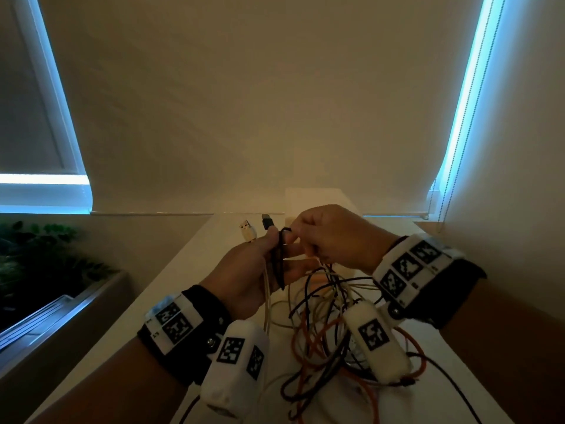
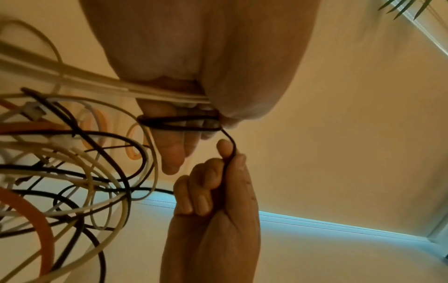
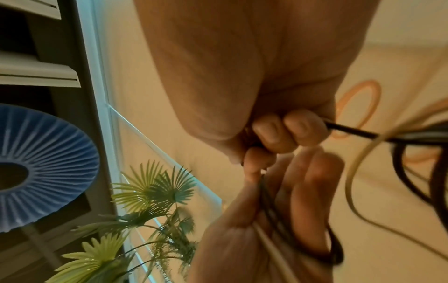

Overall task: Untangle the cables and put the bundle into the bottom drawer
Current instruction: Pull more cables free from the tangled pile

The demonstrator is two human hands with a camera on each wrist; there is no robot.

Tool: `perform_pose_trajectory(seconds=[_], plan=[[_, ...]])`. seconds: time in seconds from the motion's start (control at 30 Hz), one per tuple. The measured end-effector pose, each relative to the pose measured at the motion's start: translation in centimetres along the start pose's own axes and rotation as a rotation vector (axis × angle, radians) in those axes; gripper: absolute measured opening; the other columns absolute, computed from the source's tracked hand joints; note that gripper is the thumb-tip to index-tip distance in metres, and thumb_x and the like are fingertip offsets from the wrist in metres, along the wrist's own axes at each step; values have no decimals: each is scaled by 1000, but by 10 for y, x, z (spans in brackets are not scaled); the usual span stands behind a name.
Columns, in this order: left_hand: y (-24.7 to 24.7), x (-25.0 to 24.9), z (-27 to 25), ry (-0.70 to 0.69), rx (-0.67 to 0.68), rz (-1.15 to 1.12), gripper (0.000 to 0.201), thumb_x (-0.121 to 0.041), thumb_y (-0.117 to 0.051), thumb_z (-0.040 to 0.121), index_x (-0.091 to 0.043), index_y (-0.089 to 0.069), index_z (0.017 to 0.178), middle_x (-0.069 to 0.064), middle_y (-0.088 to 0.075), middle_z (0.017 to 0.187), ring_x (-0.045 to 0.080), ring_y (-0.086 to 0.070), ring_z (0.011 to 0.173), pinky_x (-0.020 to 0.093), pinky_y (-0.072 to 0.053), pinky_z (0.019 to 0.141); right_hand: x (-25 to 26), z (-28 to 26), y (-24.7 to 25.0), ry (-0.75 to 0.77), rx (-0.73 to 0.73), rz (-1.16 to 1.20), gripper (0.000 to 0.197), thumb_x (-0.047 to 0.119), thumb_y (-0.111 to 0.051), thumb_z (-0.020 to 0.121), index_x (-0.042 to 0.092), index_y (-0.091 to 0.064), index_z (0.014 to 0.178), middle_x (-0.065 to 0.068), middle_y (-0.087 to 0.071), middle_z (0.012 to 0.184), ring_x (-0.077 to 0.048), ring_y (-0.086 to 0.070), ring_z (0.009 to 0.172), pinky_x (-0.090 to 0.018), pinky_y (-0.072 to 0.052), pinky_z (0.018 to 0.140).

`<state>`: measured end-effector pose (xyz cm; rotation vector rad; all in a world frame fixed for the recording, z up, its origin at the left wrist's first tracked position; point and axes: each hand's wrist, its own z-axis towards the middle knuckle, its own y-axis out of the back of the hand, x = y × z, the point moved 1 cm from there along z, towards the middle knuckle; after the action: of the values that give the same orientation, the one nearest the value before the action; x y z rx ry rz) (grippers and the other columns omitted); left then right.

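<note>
A tangle of black, white and orange cables [image 1: 324,325] hangs from my hands down onto the white top [image 1: 189,270]. My left hand [image 1: 244,276] is raised over it, and a thin black cable [image 1: 279,261] is looped several times round its fingers [image 2: 169,153]. The same hand grips a white cable. A white USB plug [image 1: 247,231] and a black USB plug [image 1: 268,222] stick up above it. My right hand [image 1: 330,237] touches the left and pinches the black cable [image 2: 230,151] between thumb and forefinger, its other fingers [image 3: 286,130] curled. No drawer is in view.
A cream box [image 1: 315,197] stands behind my hands at the back of the top. A drawn blind [image 1: 275,102] covers the window ahead, its bead chain [image 1: 455,166] hanging at right. A green plant [image 1: 36,258] sits low on the left, with a blue pleated disc [image 3: 36,162] beside it.
</note>
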<state>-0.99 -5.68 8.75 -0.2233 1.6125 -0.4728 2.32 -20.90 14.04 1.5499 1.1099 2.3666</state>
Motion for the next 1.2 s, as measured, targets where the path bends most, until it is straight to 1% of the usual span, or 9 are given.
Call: perform_pose_trajectory(seconds=[0.1,0.2,0.37,0.5,0.6,0.73,0.83,1.0,1.2], plan=[[-1,0,3,-24,3,-58,48,-41,-38,107,-3,-66,110,16,-72,95,26,-70,82,36,-60,77,3,-9,-21,105,-30,-30,23,23,-51,100,12,-67,89,5,-64,59,0,-59,51,-20,-47,58],[1,-9,6,-90,-27,-283,50,-41,-34,108,-4,-61,128,18,-73,114,30,-74,99,40,-60,82,-10,-22,-40,140,33,-67,27,23,-46,102,14,-63,84,6,-59,58,-4,-56,55,-29,-52,63],[12,-27,-1,-143,-44,-364,50,-40,-36,109,-3,-58,136,3,-65,80,12,-64,60,20,-52,52,-50,-39,-42,142,132,-180,22,29,-45,103,18,-59,89,4,-57,77,-2,-51,68,-19,-43,64],[15,-26,-4,-123,24,-293,48,-38,-38,107,-4,-58,134,-2,-51,65,6,-44,44,17,-39,41,-73,-35,-30,51,118,-130,22,26,-47,103,18,-61,88,17,-52,64,6,-46,55,-13,-36,57],[13,-25,-10,-113,110,-241,47,-35,-37,108,-2,-55,136,-3,-45,61,5,-37,39,18,-34,37,-82,-33,-24,4,101,-116,22,25,-49,103,18,-62,87,18,-52,59,3,-43,50,-15,-37,53],[14,-20,-17,-53,211,-109,49,-33,-38,106,2,-57,135,-2,-41,56,6,-32,34,19,-30,34,-77,-25,-13,-89,110,-64,15,16,-49,102,19,-61,93,-3,-66,84,0,-50,53,-16,-42,52],[10,-14,-22,3,282,-4,49,-32,-36,105,5,-63,125,0,-41,54,7,-30,33,20,-28,34,-66,-18,-4,-108,87,-64,13,13,-49,101,13,-61,105,2,-62,75,2,-51,45,-19,-42,49],[6,-1,-26,31,267,135,46,-33,-38,105,2,-68,103,10,-56,61,12,-41,35,21,-35,37,-38,-6,11,2,-5,-491,20,39,-57,96,28,-52,80,9,-54,78,-11,-52,71,-24,-38,60],[1,0,-25,110,206,181,49,-34,-40,103,1,-63,129,23,-73,108,27,-72,65,21,-44,42,2,-6,24,-32,-12,-745,43,49,-59,91,12,-54,71,0,-51,68,-12,-44,59,-28,-35,54]])
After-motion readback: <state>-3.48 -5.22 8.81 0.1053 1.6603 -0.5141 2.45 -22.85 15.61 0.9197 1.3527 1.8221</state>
